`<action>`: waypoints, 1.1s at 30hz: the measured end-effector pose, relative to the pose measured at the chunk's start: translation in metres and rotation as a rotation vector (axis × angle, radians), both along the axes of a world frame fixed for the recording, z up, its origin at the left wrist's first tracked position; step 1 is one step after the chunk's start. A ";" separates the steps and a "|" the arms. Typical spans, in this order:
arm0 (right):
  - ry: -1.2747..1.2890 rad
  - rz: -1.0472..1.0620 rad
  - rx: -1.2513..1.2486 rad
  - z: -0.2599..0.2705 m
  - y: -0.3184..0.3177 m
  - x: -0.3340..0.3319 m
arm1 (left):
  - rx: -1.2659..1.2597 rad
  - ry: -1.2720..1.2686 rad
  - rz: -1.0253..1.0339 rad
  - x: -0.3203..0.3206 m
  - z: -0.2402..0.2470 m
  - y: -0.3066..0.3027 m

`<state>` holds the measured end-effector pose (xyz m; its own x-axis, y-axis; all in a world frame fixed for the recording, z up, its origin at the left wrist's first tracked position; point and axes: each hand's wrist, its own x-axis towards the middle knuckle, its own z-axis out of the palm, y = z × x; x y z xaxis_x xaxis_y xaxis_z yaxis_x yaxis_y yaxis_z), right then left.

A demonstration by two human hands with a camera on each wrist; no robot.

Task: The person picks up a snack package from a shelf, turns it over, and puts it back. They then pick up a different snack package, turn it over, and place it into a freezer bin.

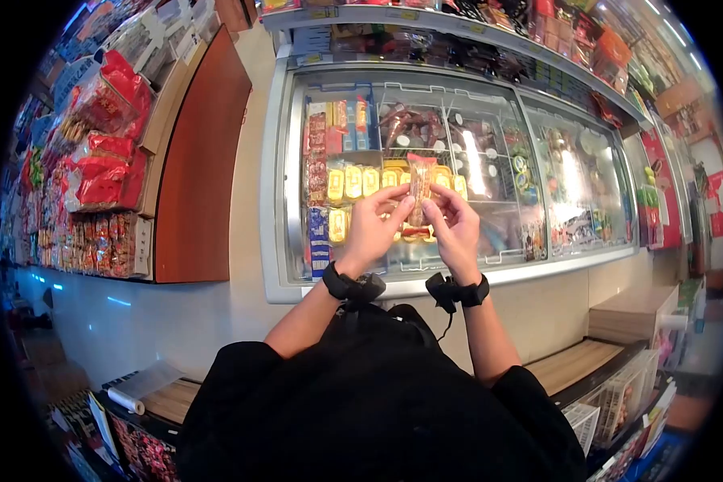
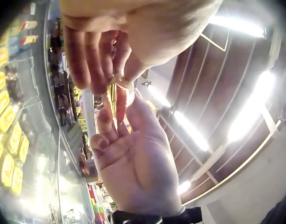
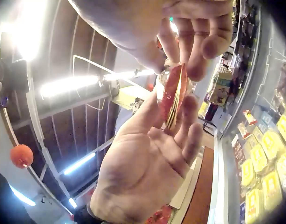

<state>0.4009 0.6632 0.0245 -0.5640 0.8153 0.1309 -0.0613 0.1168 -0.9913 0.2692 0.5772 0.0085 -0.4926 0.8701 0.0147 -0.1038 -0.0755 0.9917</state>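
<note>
A long, narrow food packet [image 1: 422, 178] with a clear wrapper and red ends stands between both hands above the chest freezer. My left hand [image 1: 372, 229] pinches its left side, thumb on the near face. On the opposite side my right hand [image 1: 456, 233] pinches it the same way. The left wrist view shows the packet's end edge-on [image 2: 118, 100], red with thin dark and yellow stripes. In the right wrist view the packet [image 3: 173, 98] sits between the fingertips of both hands. What is inside the wrapper is hard to make out.
Below the hands, the chest freezer [image 1: 285, 241] holds yellow-lidded packs [image 1: 352, 181], blue packs and wire baskets under sliding glass. A goods shelf [image 1: 474, 36] runs along its back. To the left stands a wooden display stand [image 1: 201, 177] stacked with red bags [image 1: 108, 173].
</note>
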 end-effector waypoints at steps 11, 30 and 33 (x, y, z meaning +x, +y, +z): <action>0.106 0.175 -0.019 0.041 0.087 -0.100 | 0.087 -0.026 0.228 -0.075 0.041 0.073; -0.278 0.093 0.104 -0.095 0.185 -0.257 | -0.289 -0.130 0.367 -0.212 -0.059 0.156; -0.340 0.103 0.096 -0.142 0.196 -0.272 | -0.325 -0.038 0.383 -0.230 -0.107 0.167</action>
